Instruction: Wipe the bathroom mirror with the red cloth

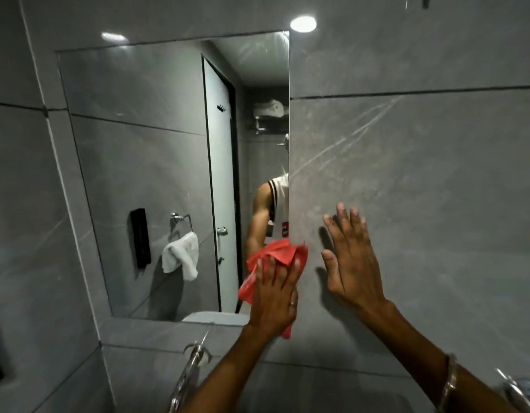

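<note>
The left hand (274,293) covers the middle of the red cloth (275,257) at lower centre. The tap (192,368) runs off the bottom edge, blurred. A shiny object (523,389) at lower right is cut off, unidentifiable.

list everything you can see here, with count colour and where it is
mirror: one, set in the wall, left of centre
red cloth: one, pressed at the mirror's lower right edge
tiled wall: grey, around the mirror
tap: one, chrome, below the mirror
white towel: one, on a ring, seen in the reflection
door: one, pale, seen in the reflection
bangle: one, metal, right wrist
left hand: on the cloth
right hand: flat on the wall, fingers spread
</note>
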